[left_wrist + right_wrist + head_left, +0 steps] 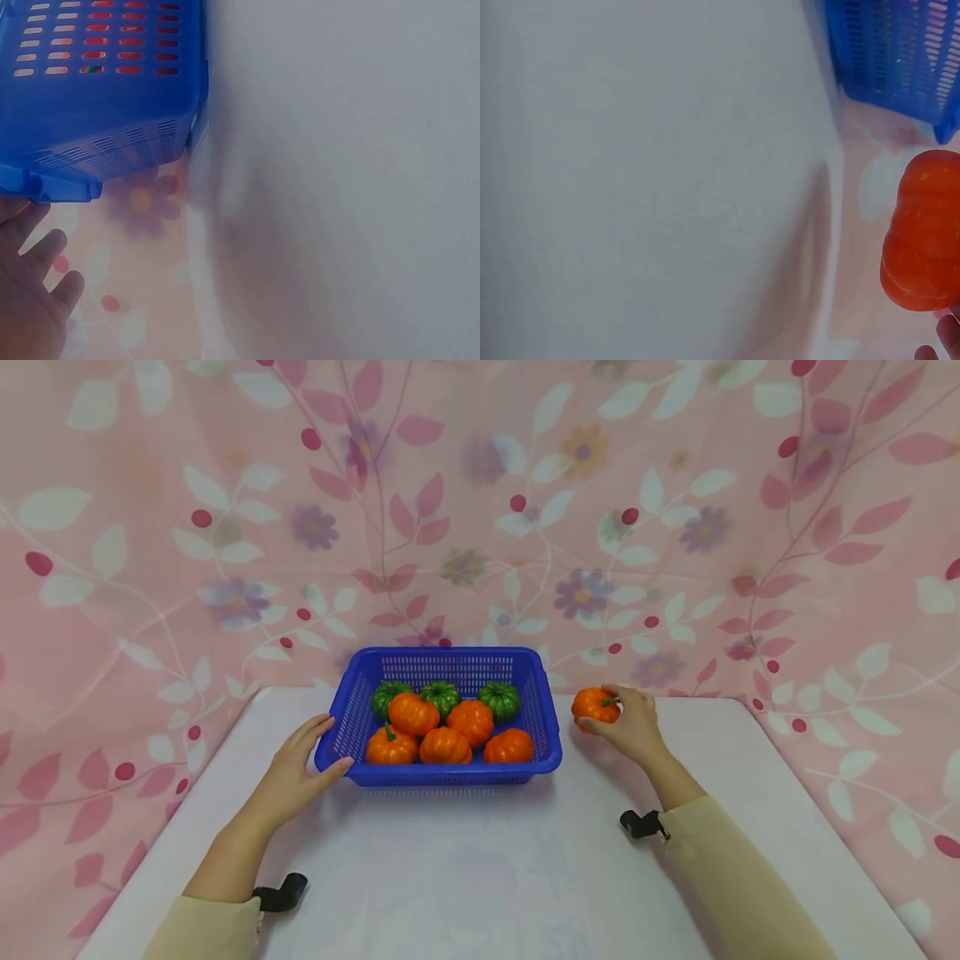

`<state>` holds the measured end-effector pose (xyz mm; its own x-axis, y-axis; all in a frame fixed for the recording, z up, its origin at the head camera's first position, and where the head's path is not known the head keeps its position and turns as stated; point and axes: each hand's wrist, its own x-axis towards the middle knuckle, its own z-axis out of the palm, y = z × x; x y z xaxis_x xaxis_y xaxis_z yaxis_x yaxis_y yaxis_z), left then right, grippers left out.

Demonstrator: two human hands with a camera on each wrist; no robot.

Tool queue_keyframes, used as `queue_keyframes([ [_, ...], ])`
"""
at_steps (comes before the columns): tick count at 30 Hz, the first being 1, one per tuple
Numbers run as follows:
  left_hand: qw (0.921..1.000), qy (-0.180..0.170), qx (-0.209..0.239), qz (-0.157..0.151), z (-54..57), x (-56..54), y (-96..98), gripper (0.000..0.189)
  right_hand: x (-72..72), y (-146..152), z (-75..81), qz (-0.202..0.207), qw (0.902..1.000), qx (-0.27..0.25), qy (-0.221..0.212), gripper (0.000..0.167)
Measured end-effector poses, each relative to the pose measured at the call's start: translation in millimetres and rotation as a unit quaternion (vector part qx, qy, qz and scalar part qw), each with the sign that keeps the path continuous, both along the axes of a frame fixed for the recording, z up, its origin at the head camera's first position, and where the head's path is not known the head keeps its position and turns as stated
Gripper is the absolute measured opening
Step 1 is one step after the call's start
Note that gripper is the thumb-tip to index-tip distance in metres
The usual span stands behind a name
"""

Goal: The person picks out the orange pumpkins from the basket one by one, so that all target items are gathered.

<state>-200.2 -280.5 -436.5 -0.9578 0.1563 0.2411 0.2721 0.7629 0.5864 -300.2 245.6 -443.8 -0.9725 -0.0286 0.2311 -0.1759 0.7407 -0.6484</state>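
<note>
My right hand (633, 722) holds a small orange pumpkin (594, 706) between thumb and fingers, to the right of a blue plastic basket (438, 775). In the right wrist view that pumpkin (926, 232) fills the right edge, with fingertips just below it. My left hand (292, 777) rests at the basket's left side, thumb and fingers spread at the rim. The left wrist view shows its relaxed fingers (46, 251) beside the basket's rim. Inside the basket lie three green pumpkins (440, 696) along the back and several orange pumpkins (446, 746) in front.
The basket stands on a white-covered table (465, 877), near its back edge. Behind it hangs a pink floral curtain (480, 510). Black wrist-worn devices (281, 893) show at both sleeve cuffs.
</note>
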Motion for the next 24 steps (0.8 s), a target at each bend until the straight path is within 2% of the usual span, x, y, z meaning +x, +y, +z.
queue_keyframes([
  [6,1.0000,0.001,-0.004,0.000,-0.1,-2.2,0.0,0.080,-15.2,4.8,-10.4,-0.005,0.9990,0.010,-0.042,0.079],
  [14,1.0000,-0.003,-0.004,0.001,-0.3,-1.5,1.1,0.081,-26.0,5.1,-18.2,-0.006,0.9963,0.015,-0.084,0.080],
  [24,1.0000,-0.001,-0.009,0.001,-0.9,-0.9,-1.4,0.081,-34.2,1.7,-18.6,0.004,0.9946,0.036,-0.098,0.082],
])
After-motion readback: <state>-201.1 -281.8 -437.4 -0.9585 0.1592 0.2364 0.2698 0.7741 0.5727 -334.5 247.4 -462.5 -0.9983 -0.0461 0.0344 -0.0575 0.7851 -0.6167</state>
